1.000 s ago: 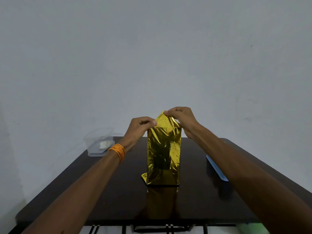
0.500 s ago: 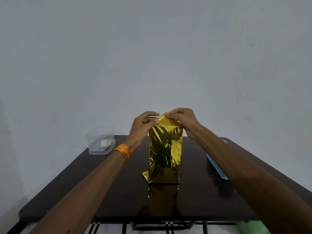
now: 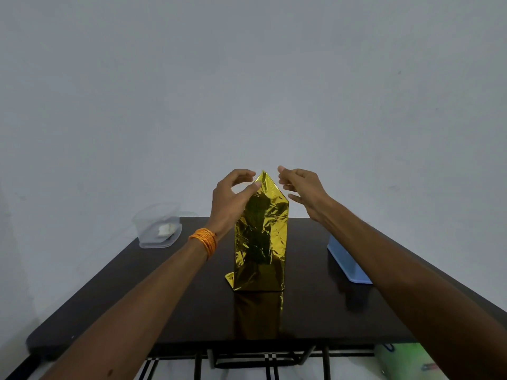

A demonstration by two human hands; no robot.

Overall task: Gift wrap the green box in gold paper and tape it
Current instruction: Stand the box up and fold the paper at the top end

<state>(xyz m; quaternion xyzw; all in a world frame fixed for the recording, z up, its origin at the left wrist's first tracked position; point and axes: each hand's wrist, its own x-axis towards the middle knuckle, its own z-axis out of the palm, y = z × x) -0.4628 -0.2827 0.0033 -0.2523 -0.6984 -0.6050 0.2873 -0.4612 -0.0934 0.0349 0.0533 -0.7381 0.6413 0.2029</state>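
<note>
The box, fully covered in shiny gold paper [image 3: 260, 242], stands upright in the middle of the dark table [image 3: 164, 297]. Its top flap sticks up in a point, and a small gold corner juts out at the bottom left. My left hand [image 3: 231, 200], with an orange thread band at the wrist, hovers at the upper left of the box. Its thumb touches the paper just below the point, and its fingers arch loosely above. My right hand [image 3: 300, 187] hangs just right of the point with relaxed fingers, apart from the paper. No green of the box shows.
A clear plastic tub [image 3: 157, 229] with something white inside sits at the table's back left corner. A flat blue lid [image 3: 348, 263] lies on the right side of the table. A greenish object [image 3: 406, 360] lies on the floor at the lower right.
Both hands have let go of the folded top and moved slightly apart. The gold flap now stands up in a taller point.
</note>
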